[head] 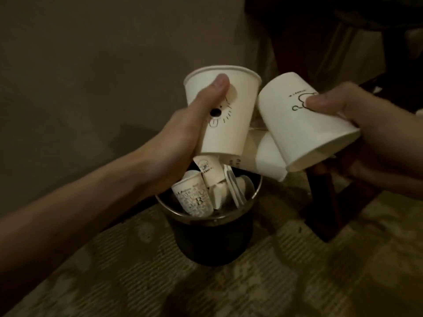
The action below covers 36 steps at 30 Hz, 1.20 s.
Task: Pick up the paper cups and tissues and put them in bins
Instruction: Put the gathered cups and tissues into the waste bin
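Left hand point(183, 138): fingers and thumb wrapped round a white paper cup, the thumb pressed up its printed side.
Left cup point(229, 115): upright, mouth up, held directly above the bin.
Right hand point(377, 124): fingers clasped round a second white cup, the thumb lying across its line drawing.
Right cup point(304, 129): tipped over, mouth pointing down and to the right; its base is just beside the left cup's rim.
Third cup point(265, 156): on its side, below and between the two held cups, above the bin's far edge. What supports it is hidden, though it may be resting on the pile.
Bin point(212, 243): dark, round, with a thin metal rim; it stands on the floor under both hands.
Bin contents: more paper cups point(194, 197), one printed, and a white plastic spoon point(233, 188) leaning among them.
Floor: patterned carpet point(297, 271).
Right of the bin: a dark wooden leg point(325, 202).
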Available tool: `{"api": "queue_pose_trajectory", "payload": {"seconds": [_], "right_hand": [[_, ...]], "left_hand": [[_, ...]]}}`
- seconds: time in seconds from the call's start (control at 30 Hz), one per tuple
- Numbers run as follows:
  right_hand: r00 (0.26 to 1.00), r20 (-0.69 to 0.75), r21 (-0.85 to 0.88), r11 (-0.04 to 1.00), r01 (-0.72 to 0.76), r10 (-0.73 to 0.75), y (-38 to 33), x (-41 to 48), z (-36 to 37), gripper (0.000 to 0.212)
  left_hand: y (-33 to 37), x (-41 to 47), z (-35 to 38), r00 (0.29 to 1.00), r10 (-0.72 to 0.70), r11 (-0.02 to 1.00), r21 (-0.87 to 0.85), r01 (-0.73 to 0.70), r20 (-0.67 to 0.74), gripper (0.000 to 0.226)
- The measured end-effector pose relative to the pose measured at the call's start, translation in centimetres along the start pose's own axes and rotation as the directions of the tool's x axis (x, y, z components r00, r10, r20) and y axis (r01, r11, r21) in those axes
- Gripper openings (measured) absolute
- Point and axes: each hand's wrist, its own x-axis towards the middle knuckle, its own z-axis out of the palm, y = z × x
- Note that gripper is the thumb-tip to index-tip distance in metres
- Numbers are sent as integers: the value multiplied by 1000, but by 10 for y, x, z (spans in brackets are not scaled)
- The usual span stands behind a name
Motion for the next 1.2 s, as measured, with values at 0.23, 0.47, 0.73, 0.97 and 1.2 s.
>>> {"api": "queue_pose_trajectory", "payload": {"seconds": [0.23,0.47,0.73,0.97,1.2], "right_hand": [[993,-5,-95,988,-121,121,3,54,39,21],[991,17,-578,810,-97,131,62,81,54,46],[951,29,-304,909,-284,307,70,54,67,36],[985,171,-424,902,80,-6,54,44,52,56],[880,469,-551,753,360,-77,73,38,66,62]], "left_hand": [[-30,18,-69,851,45,960,259,108,-522,44],[-93,2,-86,905,187,478,840,256,-382,74],[-105,0,-83,943,163,319,920,228,-290,77],[-61,-1,-64,940,278,812,571,-120,-199,55],[-62,-15,-61,984,179,798,584,-151,9,50]]}}
